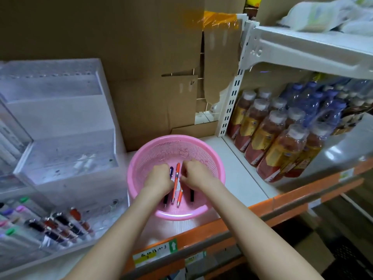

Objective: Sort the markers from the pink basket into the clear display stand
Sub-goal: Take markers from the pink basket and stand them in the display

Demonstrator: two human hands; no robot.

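The pink basket (pixel 141 156) stands on the white shelf at centre, with both my hands inside it. My left hand (pixel 158 178) has its fingers curled over a dark marker (pixel 165 200), whose blue end (pixel 171 171) sticks out beside the fingers. My right hand (pixel 194 174) is curled over a black marker (pixel 191 197) that shows below the wrist. Two orange markers (pixel 176 182) lie loose between the hands. To the left is the clear tiered display stand (pixel 66 158); several markers (pixel 60 223) stand in its front row.
Shrink-wrapped drink bottles (pixel 282 138) fill the shelf to the right, behind a white upright (pixel 232 98). Cardboard (pixel 141 77) backs the shelf. An orange rail with labels (pixel 201 231) runs along the front edge.
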